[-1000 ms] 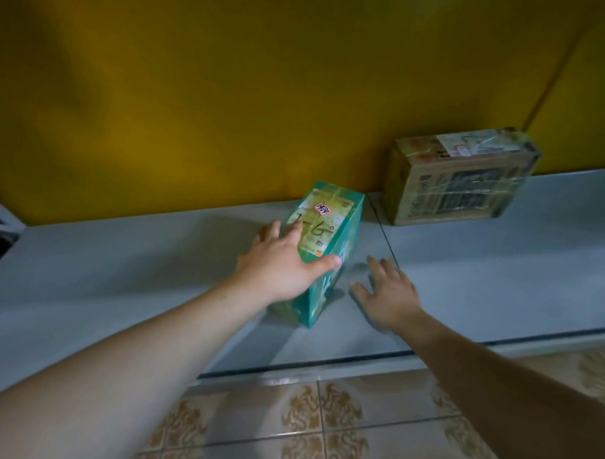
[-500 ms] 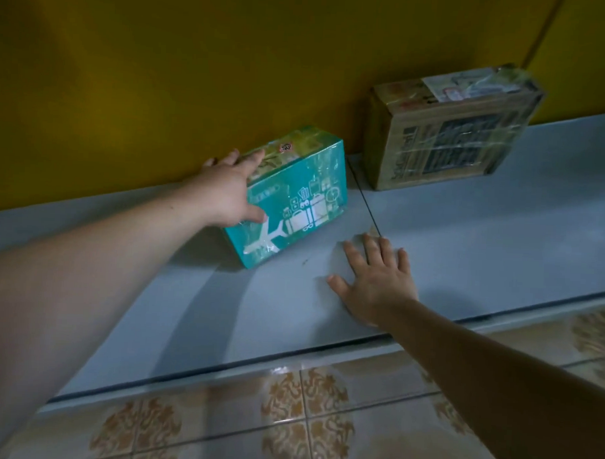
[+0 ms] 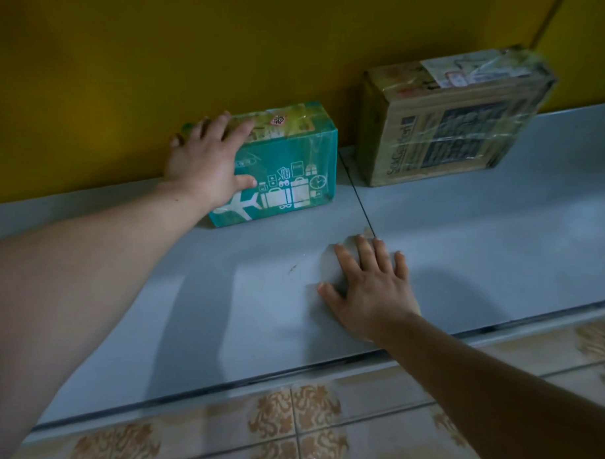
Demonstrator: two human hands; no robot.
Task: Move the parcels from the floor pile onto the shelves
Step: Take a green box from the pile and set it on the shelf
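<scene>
Fingers (image 3: pixel 234 129) of our left hand (image 3: pixel 204 164) lie spread atop the teal parcel (image 3: pixel 296 160), thumb on its front; our right hand (image 3: pixel 369 293) rests flat, fingers apart, on the shelf (image 3: pixel 482 235).

Forearms (image 3: pixel 87 273) bare to frame edge; left grip (image 3: pixel 207 164), right grip (image 3: pixel 371 293) bare, nails short.

The teal parcel (image 3: pixel 285 180), which a second earlier stood end-on towards the front of the shelf (image 3: pixel 465 252), was swung broadside and pushed back to the yellow wall (image 3: pixel 162 70), printed face outward. The left hand (image 3: pixel 207 164) shifted from the parcel's top to its left end, fingers spread over the top. The right hand (image 3: pixel 371 293) settled flat on the shelf, apart from the parcel.
</scene>
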